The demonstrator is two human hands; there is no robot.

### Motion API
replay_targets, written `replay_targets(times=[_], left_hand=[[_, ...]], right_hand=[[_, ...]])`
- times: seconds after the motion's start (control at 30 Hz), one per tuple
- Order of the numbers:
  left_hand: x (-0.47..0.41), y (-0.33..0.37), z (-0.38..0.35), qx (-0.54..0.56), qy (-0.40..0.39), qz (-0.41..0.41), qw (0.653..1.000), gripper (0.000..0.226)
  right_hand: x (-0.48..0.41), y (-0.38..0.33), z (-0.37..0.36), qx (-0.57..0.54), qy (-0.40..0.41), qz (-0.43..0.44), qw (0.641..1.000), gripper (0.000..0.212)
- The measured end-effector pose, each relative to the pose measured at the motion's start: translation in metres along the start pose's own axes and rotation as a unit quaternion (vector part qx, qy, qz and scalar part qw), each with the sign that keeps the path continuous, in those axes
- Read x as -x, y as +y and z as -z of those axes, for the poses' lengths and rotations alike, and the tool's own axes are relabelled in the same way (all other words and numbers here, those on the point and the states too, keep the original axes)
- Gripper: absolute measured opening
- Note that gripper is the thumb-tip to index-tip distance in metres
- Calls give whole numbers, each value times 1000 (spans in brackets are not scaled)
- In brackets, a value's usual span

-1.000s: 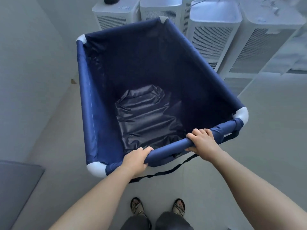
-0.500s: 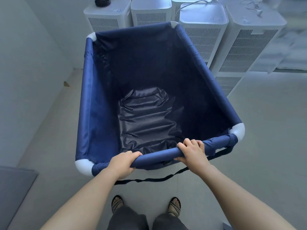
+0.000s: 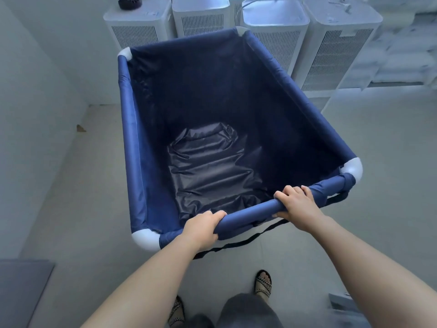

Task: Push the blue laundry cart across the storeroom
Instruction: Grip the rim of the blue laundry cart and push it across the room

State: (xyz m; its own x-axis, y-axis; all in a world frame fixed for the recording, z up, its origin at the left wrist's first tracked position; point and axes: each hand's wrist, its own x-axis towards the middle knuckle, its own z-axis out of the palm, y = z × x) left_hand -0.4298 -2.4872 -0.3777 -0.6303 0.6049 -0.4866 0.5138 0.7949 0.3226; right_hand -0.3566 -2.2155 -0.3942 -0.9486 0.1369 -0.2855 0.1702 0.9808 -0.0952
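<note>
The blue laundry cart (image 3: 132,147) fills the middle of the head view: dark blue fabric walls on a frame with white corner joints, crumpled dark lining at its bottom and nothing else inside. My left hand (image 3: 201,227) grips the near top rail toward the left corner. My right hand (image 3: 296,204) grips the same rail further right, close to the right white corner. A black strap hangs below the rail. The cart's wheels are hidden.
Several white vented appliance units (image 3: 331,55) stand in a row just beyond the cart's far edge. A white wall (image 3: 30,102) runs along the left. A grey mat (image 3: 21,290) lies at lower left. Open grey floor (image 3: 390,174) spreads to the right.
The cart has swung and sits more to the right in view, its far edge close to the white units. Both hands keep their grip on the rail. My right foot has stepped forward.
</note>
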Motion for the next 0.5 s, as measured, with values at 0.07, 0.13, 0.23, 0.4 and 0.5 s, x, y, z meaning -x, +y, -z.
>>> replay_targets(times=[0.07, 0.13, 0.23, 0.4, 0.5], left_hand=[[0, 1, -1, -10, -5, 3, 1000, 35], [0, 4, 0, -16, -8, 12, 1000, 35], [0, 9, 2, -25, -10, 34, 999, 36], [0, 22, 2, -22, -1, 80, 997, 37], [1, 29, -4, -11, 11, 95, 995, 38]], right_hand=[[2, 2, -2, -3, 6, 5, 1000, 41], [2, 5, -2, -6, 9, 17, 1000, 41], [-2, 9, -2, -11, 11, 40, 999, 41], [-10, 20, 2, -13, 11, 79, 997, 40], [-13, 28, 1, -15, 15, 103, 995, 38]])
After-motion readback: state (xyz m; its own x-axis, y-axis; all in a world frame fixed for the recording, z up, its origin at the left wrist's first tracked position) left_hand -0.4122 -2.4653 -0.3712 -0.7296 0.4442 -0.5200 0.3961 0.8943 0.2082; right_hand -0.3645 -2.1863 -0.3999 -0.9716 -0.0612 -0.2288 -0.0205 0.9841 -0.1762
